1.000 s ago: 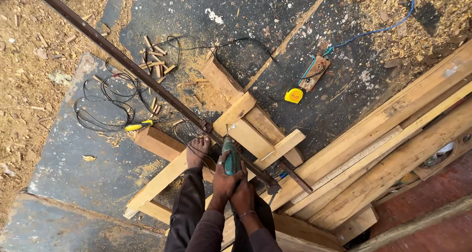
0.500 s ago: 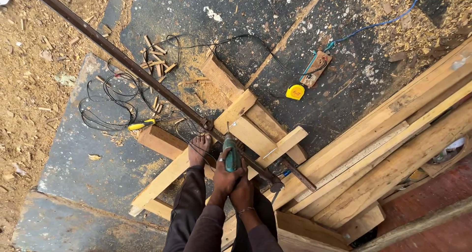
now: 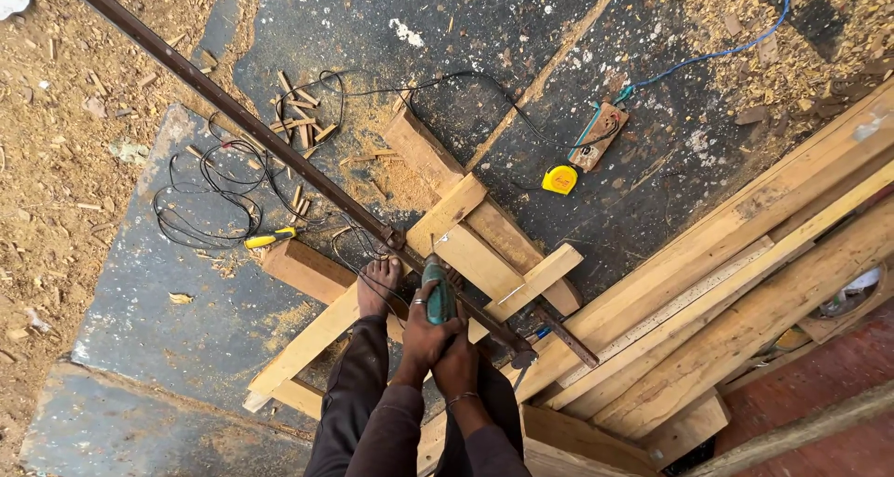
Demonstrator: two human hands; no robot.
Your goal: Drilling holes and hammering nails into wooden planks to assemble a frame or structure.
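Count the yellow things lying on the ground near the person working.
2. A yellow tape measure lies on the dark floor beside the wooden socket board. A yellow-handled screwdriver lies left of the bare foot, by the black cable. Others may be hidden under planks.

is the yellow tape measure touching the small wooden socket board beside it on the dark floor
Apart. The head view shows a strip of dark floor between the yellow tape measure and the small wooden socket board.

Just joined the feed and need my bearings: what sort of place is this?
Probably an outdoor carpentry work area on open ground. Pale sawn timber planks lie stacked on a dark ground sheet, sawdust and wood offcuts are scattered about, and both hands grip a green power tool over the wood.
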